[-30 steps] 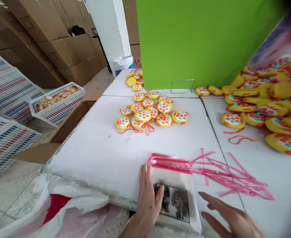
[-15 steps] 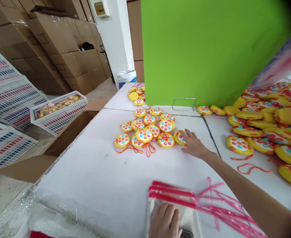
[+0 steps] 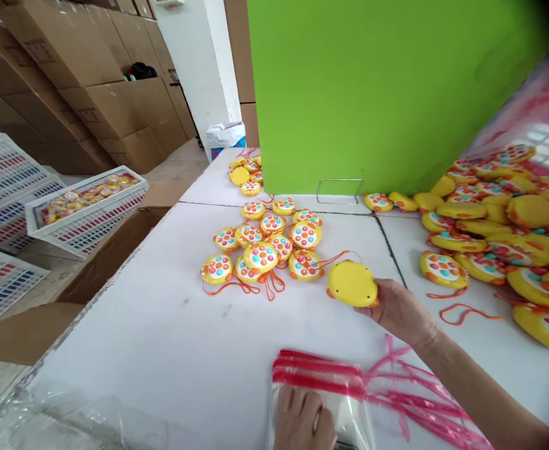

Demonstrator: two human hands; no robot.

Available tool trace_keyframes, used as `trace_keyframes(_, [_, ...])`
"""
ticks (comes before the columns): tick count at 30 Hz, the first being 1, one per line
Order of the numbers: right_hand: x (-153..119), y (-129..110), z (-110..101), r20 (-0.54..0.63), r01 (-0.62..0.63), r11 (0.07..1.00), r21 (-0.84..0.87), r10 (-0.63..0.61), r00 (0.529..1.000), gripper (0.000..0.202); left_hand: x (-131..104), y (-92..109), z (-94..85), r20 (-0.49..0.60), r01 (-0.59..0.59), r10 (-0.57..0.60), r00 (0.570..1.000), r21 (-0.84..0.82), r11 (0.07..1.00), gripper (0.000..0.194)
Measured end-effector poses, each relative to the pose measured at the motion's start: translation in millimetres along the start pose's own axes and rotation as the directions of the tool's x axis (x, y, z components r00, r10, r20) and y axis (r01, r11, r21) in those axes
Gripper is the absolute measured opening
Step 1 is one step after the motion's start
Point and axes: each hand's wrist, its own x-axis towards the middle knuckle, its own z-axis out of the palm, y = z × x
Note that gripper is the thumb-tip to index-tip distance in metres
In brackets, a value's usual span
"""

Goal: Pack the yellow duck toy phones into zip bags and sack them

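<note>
My right hand (image 3: 398,311) grips a yellow chick-shaped toy (image 3: 351,284) by its right edge, its plain back with small screw holes facing me. An orange cord trails from it toward a cluster of similar toys (image 3: 261,257), which have white fronts with coloured buttons. At the bottom of the view, my left hand (image 3: 303,420) rests on a stack of clear plastic bags (image 3: 318,372) with red top strips. Its fingers are curled against the top bag, thumb bent in. A dark object partly shows beneath the plastic by this hand.
A big heap of the same toys (image 3: 499,212) covers the table's right side. Behind stands a green panel (image 3: 386,94). Pink plastic strips (image 3: 410,400) lie right of the bags. Left of the table are an open carton (image 3: 100,262) and a white basket (image 3: 87,215) of packed toys.
My right hand has lifted the toy from the right of the cluster, brought it nearer and turned its back up. My left fingers have curled more on the bags. The view has shifted slightly.
</note>
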Motion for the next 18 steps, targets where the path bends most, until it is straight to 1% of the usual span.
trace_keyframes(1, [-6.1,3.4,5.2,0.002,-0.026,0.999,0.043,0.026,1.0,0.02,1.1,-0.6,-3.5,0.041,0.004,-0.004,0.999,-0.013,1.0,0.016])
trace_keyframes(2, [-11.5,6.6,10.9,0.005,-0.05,0.996,0.068,0.05,0.999,0.021,2.2,-0.9,-6.4,0.06,0.014,-0.012,0.998,-0.023,1.0,0.016])
trace_keyframes(4, [-20.4,11.2,22.3,0.016,-0.088,0.991,0.103,0.086,0.996,0.027,4.3,-1.2,-10.4,0.096,0.034,-0.031,0.995,-0.037,0.999,0.017])
trace_keyframes(6, [-28.2,13.1,31.6,0.03,-0.119,0.984,0.13,0.116,0.993,0.029,5.4,-1.1,-12.6,0.158,0.059,-0.051,0.986,-0.049,0.997,0.019])
trace_keyframes(10, [-45.0,9.1,42.6,0.03,-0.177,0.972,0.152,0.175,0.984,0.024,5.1,-0.9,-16.3,0.296,0.117,-0.092,0.951,-0.069,0.991,0.022])
trace_keyframes(13, [-60.7,3.6,47.2,0.036,-0.219,0.964,0.151,0.216,0.976,0.035,4.3,0.3,-20.2,0.384,0.174,-0.131,0.914,-0.08,0.982,0.025])
trace_keyframes(15, [-72.9,1.9,48.1,0.063,-0.234,0.97,0.07,0.23,0.971,0.044,4.3,1.8,-23.3,0.389,0.203,-0.149,0.909,-0.101,0.974,0.034])
trace_keyframes(16, [-79.2,2.1,47.8,0.093,-0.217,0.976,-0.023,0.218,0.972,0.047,4.4,2.6,-25.1,0.379,0.22,-0.161,0.911,-0.118,0.968,0.041])
trace_keyframes(17, [-85.7,3.4,47.1,0.129,-0.18,0.971,-0.155,0.2,0.971,0.052,4.5,3.3,-26.8,0.371,0.242,-0.175,0.912,-0.141,0.96,0.048])
trace_keyframes(18, [-92.0,5.4,46.2,0.161,-0.125,0.94,-0.316,0.183,0.97,0.056,4.5,4.0,-28.5,0.367,0.27,-0.194,0.909,-0.167,0.948,0.053])
